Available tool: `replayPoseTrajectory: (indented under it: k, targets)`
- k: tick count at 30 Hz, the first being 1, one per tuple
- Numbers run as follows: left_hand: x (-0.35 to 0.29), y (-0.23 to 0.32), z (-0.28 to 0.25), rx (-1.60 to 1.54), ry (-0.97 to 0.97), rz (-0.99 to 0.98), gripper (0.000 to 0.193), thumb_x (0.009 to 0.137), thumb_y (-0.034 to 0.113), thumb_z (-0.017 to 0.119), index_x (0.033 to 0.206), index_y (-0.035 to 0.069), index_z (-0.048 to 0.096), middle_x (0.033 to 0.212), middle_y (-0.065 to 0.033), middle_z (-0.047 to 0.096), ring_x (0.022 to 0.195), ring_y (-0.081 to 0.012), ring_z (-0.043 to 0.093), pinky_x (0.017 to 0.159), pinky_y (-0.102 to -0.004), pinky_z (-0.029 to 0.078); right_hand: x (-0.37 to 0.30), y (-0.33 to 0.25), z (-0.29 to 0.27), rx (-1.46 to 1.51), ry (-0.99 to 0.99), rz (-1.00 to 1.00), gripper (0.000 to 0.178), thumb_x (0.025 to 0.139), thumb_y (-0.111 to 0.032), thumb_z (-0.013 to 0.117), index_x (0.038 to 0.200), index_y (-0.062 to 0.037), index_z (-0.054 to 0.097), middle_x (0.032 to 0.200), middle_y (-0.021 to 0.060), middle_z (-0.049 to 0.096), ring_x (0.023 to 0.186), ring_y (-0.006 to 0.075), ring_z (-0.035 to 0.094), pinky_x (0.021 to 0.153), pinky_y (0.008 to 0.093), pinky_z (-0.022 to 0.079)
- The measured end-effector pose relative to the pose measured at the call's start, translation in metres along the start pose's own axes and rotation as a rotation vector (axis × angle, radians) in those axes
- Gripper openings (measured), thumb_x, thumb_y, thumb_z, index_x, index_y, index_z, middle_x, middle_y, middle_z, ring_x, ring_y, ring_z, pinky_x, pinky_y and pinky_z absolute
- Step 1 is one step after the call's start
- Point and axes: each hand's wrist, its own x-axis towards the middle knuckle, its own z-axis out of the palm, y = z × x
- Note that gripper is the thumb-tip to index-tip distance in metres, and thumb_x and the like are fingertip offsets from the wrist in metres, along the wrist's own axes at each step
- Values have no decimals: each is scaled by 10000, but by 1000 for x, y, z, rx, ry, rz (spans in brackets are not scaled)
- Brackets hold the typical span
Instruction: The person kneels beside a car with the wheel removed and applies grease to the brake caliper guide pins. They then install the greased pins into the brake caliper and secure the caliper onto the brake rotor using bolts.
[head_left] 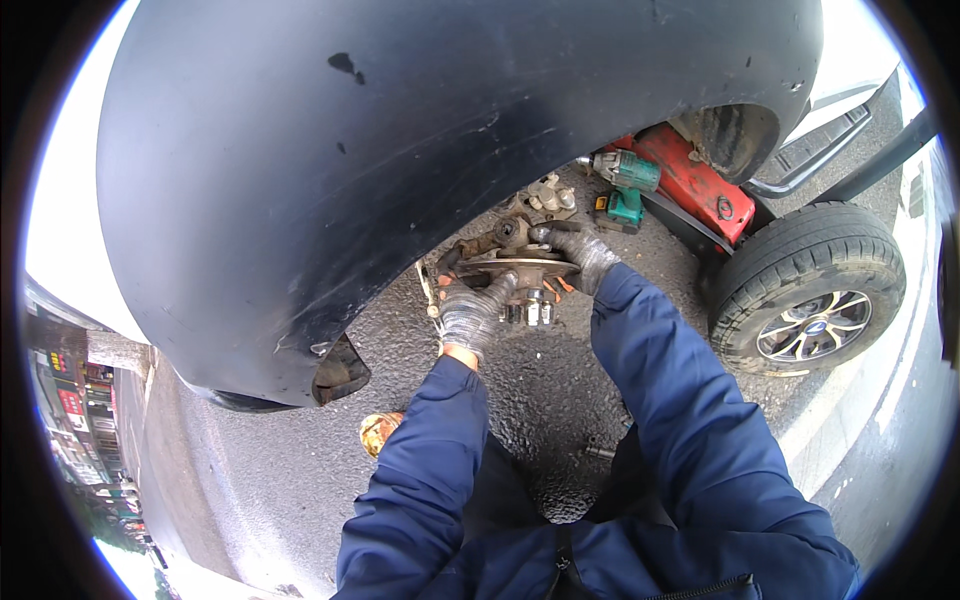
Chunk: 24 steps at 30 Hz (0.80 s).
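Note:
Under the dark wheel arch, a brake disc [530,266] with a rusty steering knuckle [510,234] behind it is between my two gloved hands. My left hand [474,312] is closed on the disc's near left edge, its thumb on the near face. My right hand [582,250] grips the far right side, fingers reaching over the disc toward the knuckle. Several shiny metal cylinders [538,308] show just below the disc. Both gloves are grey and stained. The fingers' undersides are hidden by the parts.
A black fender [400,130] bulges overhead. To the right are a red floor jack [692,175], a teal impact wrench [630,170] and a removed wheel [810,290]. A metal casting [550,196] lies behind the disc. An orange can [379,432] stands on the asphalt by my left forearm.

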Motion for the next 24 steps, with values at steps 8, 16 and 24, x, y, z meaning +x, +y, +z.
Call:
replayPoseTrajectory:
  k: [8,16,24]
  targets:
    - [2,16,-1,156,-44,-138,549,743,82,800,1182,-70,508,1080,-138,651,903,-193,639,816,-294,537,14,9,-6,70,43,26,219,908,-61,574,1119,-4,580,1011,145,662,854,249,670,775,403,592]
    - [10,14,-5,343,-121,-80,483,735,139,799,1122,-49,578,1035,-132,681,918,-206,655,816,-305,537,17,14,-5,91,52,28,190,901,-72,579,1085,-27,593,973,126,665,816,234,662,725,390,585]
    - [10,39,5,317,-163,-166,478,750,127,801,1116,-67,563,1011,-133,686,874,-198,657,794,-301,537,21,10,-8,143,72,46,124,895,-105,597,1001,-55,639,901,98,679,701,193,643,617,351,554]
